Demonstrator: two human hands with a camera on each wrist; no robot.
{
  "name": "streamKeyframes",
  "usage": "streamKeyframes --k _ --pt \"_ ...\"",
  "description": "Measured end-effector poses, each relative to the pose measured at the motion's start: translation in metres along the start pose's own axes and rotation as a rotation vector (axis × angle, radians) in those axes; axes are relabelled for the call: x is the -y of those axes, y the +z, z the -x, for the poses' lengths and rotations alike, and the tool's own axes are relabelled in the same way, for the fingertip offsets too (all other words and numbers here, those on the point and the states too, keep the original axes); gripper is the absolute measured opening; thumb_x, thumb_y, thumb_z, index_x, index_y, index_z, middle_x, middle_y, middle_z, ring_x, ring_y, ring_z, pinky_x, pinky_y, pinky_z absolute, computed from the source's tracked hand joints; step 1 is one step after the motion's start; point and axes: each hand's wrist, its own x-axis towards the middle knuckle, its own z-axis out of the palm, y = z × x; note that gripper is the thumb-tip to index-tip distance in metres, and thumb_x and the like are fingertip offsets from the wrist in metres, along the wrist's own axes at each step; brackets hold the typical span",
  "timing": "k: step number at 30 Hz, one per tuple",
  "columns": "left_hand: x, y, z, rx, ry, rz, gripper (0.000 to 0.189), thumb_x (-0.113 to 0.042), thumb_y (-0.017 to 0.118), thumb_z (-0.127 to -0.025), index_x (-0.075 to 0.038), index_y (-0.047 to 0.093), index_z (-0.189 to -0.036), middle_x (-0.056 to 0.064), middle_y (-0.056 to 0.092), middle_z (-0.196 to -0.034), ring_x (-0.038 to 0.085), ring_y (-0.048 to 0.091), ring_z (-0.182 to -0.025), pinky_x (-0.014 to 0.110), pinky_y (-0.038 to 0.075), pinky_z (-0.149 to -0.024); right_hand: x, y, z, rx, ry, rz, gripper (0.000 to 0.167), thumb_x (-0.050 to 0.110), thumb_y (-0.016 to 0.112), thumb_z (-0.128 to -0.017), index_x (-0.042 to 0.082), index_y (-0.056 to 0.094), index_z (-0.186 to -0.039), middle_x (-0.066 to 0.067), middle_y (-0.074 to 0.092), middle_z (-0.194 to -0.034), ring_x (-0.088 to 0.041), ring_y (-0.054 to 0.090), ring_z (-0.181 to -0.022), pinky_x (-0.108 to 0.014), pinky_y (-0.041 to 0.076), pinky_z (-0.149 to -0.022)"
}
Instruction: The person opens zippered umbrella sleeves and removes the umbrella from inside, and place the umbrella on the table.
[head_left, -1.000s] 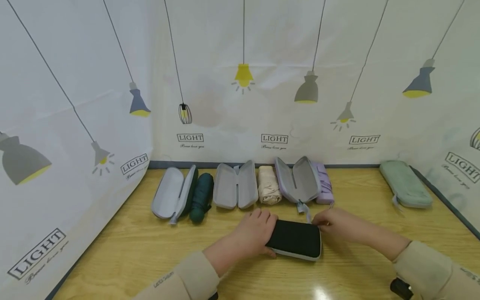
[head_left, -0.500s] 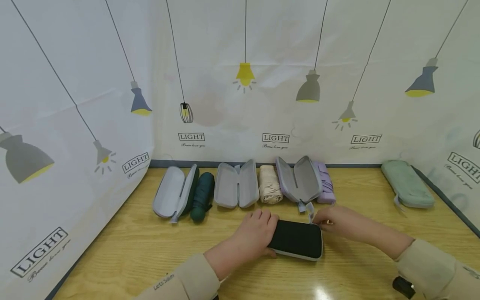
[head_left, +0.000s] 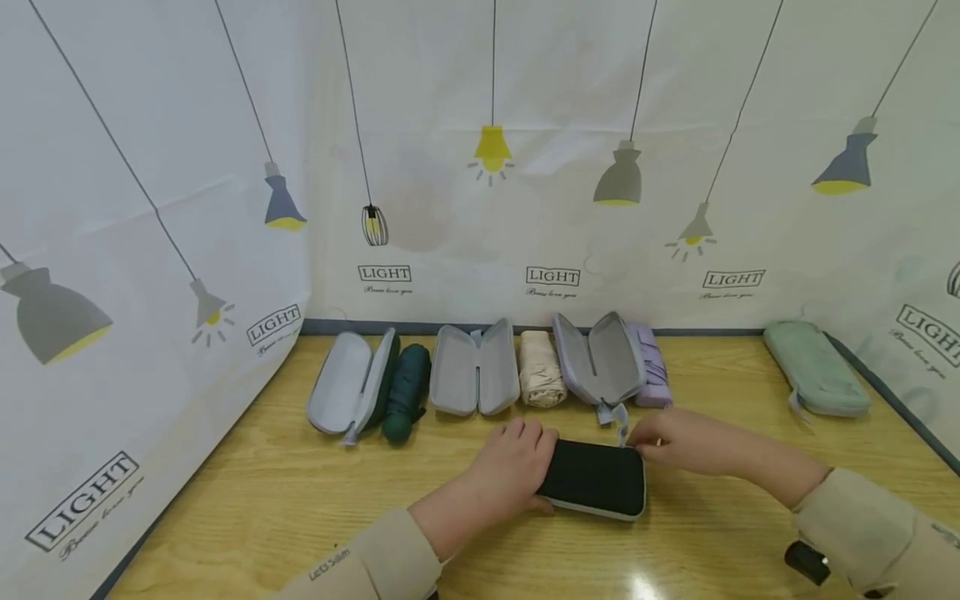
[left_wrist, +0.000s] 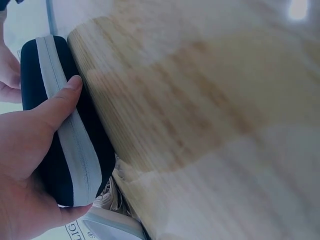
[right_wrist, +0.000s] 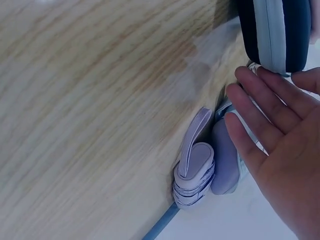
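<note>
A black hard-shell zip case point(head_left: 592, 477) with a pale grey zipper band lies on the table in front of me. My left hand point(head_left: 510, 467) grips its left end, fingers over the top and thumb against the zipper side, as the left wrist view shows. At the far right corner my right hand point(head_left: 678, 442) pinches with thumb and forefinger at the zipper pull point(head_left: 622, 425), a grey strap partly hidden by the hand. In the right wrist view the other fingers point(right_wrist: 267, 107) are spread, fairly straight. The case looks closed along its near side.
Along the back stand an open dark green case point(head_left: 341, 387), a folded green umbrella point(head_left: 407, 392), an open grey-lined case point(head_left: 474, 371), a beige umbrella point(head_left: 542, 371), an open purple case point(head_left: 600, 362) and a purple umbrella point(head_left: 652, 367). A light green case point(head_left: 817, 367) lies far right.
Both hands keep their places on the black case; the right hand's knuckles have risen very slightly. The whole view has shifted a little. Nothing else has visibly moved.
</note>
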Motion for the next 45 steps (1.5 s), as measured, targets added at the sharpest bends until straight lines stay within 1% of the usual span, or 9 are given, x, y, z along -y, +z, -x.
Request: streamKeyframes --k 5,10,19,27,30,33,37,40,45 --pt "-0.001 0.001 0.000 0.006 0.005 0.000 0.092 -0.075 0.066 -0.070 -0.013 0.045 -0.134 0.003 0.047 -0.110 0.018 0.046 -0.097 0.032 0.046 -0.082 -0.001 -0.002 -0.001 0.027 -0.013 -0.036 0.019 0.012 0.058 -0.096 0.004 0.074 -0.103 0.003 0.070 -0.096 -0.007 0.062 -0.085 -0.032 0.053 -0.073" --pt "-0.001 0.001 0.000 0.003 0.007 0.002 0.092 -0.075 0.065 -0.071 -0.012 0.044 -0.135 0.003 0.047 -0.111 0.018 0.047 -0.098 0.033 0.046 -0.084 -0.004 -0.001 -0.004 0.031 -0.026 -0.010 0.016 0.008 0.060 -0.093 0.004 0.074 -0.100 0.006 0.069 -0.093 -0.003 0.059 -0.080 -0.031 0.053 -0.070" --pt "0.001 0.004 -0.005 0.031 -0.004 0.049 0.095 -0.076 0.065 -0.070 -0.012 0.044 -0.137 0.004 0.050 -0.115 0.020 0.050 -0.102 0.034 0.047 -0.086 -0.005 0.004 -0.003 0.020 -0.018 0.196 0.017 0.006 0.062 -0.092 0.019 0.068 -0.082 0.017 0.050 -0.070 -0.001 0.043 -0.062 -0.026 0.041 -0.058" --pt "-0.001 0.000 -0.008 0.107 0.005 0.100 0.099 -0.082 0.061 -0.068 -0.012 0.047 -0.136 0.004 0.054 -0.114 0.019 0.053 -0.102 0.032 0.050 -0.082 -0.003 0.010 0.005 0.017 -0.052 0.268 0.030 0.001 0.061 -0.089 0.020 0.054 -0.067 0.017 0.038 -0.062 0.001 0.033 -0.056 -0.023 0.033 -0.053" --pt "-0.002 -0.002 -0.006 0.135 -0.020 0.122 0.099 -0.081 0.061 -0.068 -0.011 0.048 -0.137 0.005 0.056 -0.117 0.019 0.054 -0.104 0.031 0.049 -0.086 -0.004 0.011 0.009 0.012 -0.047 0.253 0.030 0.000 0.061 -0.088 0.018 0.057 -0.065 0.017 0.040 -0.060 0.001 0.032 -0.055 -0.022 0.034 -0.052" --pt "-0.002 -0.004 -0.005 0.160 -0.049 0.134 0.099 -0.080 0.061 -0.069 -0.010 0.048 -0.136 0.006 0.057 -0.118 0.019 0.054 -0.105 0.030 0.048 -0.089 -0.004 0.012 0.013 0.016 -0.045 0.234 0.023 0.000 0.061 -0.087 0.015 0.065 -0.071 0.017 0.049 -0.065 0.001 0.040 -0.059 -0.024 0.041 -0.054" --pt "-0.002 -0.006 -0.004 0.192 -0.087 0.153 0.098 -0.080 0.061 -0.069 -0.009 0.049 -0.135 0.006 0.057 -0.116 0.020 0.055 -0.102 0.031 0.050 -0.085 -0.001 0.016 0.019 0.044 -0.035 0.200 0.018 0.002 0.063 -0.087 0.015 0.070 -0.077 0.017 0.056 -0.072 0.002 0.046 -0.064 -0.027 0.048 -0.059" --pt "-0.003 -0.009 -0.004 0.208 -0.107 0.159 0.097 -0.081 0.061 -0.070 -0.009 0.050 -0.134 0.007 0.057 -0.112 0.020 0.056 -0.099 0.031 0.051 -0.082 0.005 0.021 0.022 0.072 -0.030 0.196 0.018 0.002 0.064 -0.088 0.016 0.069 -0.076 0.018 0.053 -0.070 0.002 0.042 -0.062 -0.024 0.044 -0.057" --pt "-0.005 -0.009 -0.004 0.216 -0.142 0.165 0.095 -0.081 0.060 -0.070 -0.009 0.051 -0.131 0.006 0.056 -0.106 0.021 0.056 -0.094 0.032 0.051 -0.077 0.017 0.029 0.026 0.077 -0.077 0.206 0.031 0.001 0.063 -0.087 0.021 0.054 -0.065 0.018 0.038 -0.063 0.001 0.030 -0.057 -0.020 0.031 -0.051"
